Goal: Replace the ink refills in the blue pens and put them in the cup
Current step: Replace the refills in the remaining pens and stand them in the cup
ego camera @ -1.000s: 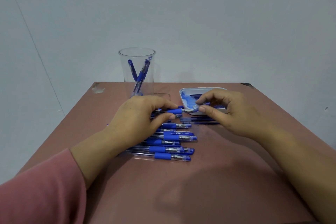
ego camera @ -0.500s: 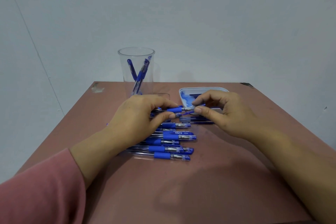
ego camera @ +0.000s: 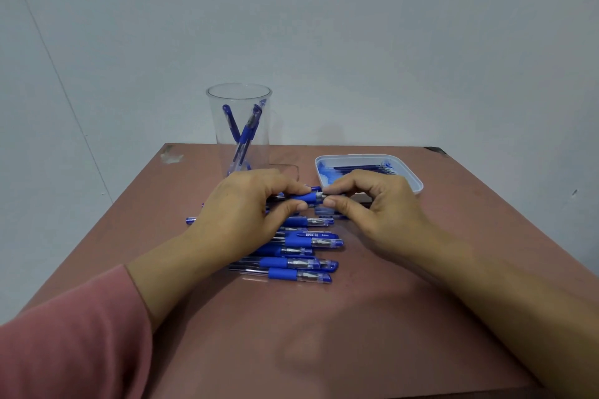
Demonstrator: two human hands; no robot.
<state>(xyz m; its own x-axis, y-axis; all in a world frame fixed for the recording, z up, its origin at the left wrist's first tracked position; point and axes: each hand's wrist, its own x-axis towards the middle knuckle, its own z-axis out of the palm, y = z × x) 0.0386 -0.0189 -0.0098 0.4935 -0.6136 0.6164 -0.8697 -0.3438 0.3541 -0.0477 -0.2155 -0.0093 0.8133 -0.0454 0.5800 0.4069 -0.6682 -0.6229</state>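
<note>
The blue pen has a blue rubber grip and a clear barrel with a silver tip, and it lies level between both hands: the left hand is clamped on the grip, the right hand pinches its tip end. Beneath them a row of blue pens lies on the reddish-brown table. At the far side, before a pale wall, stand a clear cup holding pens on the left and a white tray of refills on the right.

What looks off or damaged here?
Blue smudges, likely ink, mark the inside of the white tray at its left end. The table has a chipped pale patch at its far left corner.
</note>
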